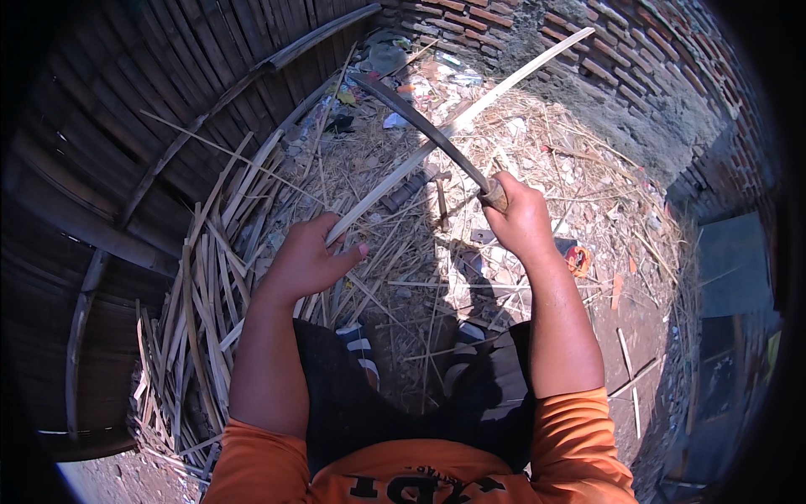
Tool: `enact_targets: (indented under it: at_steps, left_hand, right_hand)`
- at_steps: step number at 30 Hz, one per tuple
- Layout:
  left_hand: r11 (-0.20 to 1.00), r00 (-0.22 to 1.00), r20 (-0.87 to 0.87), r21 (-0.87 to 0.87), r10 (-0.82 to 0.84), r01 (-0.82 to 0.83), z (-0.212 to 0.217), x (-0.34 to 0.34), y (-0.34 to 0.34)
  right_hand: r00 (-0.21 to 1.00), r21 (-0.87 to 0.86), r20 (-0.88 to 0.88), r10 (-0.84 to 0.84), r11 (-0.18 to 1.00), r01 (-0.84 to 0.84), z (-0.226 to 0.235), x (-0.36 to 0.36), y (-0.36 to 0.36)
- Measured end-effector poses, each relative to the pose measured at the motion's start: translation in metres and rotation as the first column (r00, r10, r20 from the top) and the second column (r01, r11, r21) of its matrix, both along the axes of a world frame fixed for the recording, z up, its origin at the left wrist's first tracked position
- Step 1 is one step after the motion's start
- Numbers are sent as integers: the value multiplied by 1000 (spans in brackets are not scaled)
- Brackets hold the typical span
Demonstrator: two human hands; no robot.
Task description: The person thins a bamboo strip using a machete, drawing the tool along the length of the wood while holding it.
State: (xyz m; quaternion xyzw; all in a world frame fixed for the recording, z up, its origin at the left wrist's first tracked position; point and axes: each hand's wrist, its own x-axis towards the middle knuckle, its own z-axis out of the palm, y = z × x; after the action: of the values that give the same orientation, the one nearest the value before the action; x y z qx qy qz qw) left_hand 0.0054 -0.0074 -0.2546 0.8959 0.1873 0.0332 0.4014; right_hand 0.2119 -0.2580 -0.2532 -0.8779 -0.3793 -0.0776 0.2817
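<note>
A: Start with the big things. What surrounds the work?

B: A woven bamboo wall (126,126) curves along the left, a brick wall (638,59) runs across the top right, and the ground is thick with a pile of split strips (201,286) and dry shavings.

A: And the piece being worked?

B: A long bamboo strip (457,122), pale and flat. It runs from the left hand (306,260) up and away to the right, its far end in the air near the brick wall. It looks light and springy, stiff along its length but likely to flex and whip at the free end (the split edges are probably sharp enough to cut a palm).

A: How is it held?

B: The left hand is closed around the near end, thumb on top. I'd judge a grip close to the cutting point steadies it best, fingers kept behind the blade's path.

A: The blade?

B: A dark curved knife (420,126), crossing over the strip about midway. The right hand (520,223) is clenched tight on its wooden handle (495,195). The blade looks heavier than the strip, so the handle wants a full fist.
</note>
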Motion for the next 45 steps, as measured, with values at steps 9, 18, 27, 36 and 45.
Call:
enact_targets:
  at_steps: [9,18,27,36,45]
  left_hand:
    - [994,989,120,-54,-91,98,-28,12,-10]
    - [991,998,-9,-114,-64,63,-27,17,-13]
    - [997,996,66,-66,54,-50,-27,16,-10]
    - [979,995,40,181,90,-96,-10,14,-25]
    - [959,982,182,266,47,-95,-8,18,-29]
  right_hand:
    - [962,-203,14,271,943,-263,-18,-49,37]
    - [973,-201,-153,172,959,-201,-28,-33,38]
    - [981,-127,-162,109,983,-130,-31,-19,38]
    - [959,-87,-274,79,990,-107,-19,-7,30]
    - [943,-252,-279,181,934,-253,-5,-17,33]
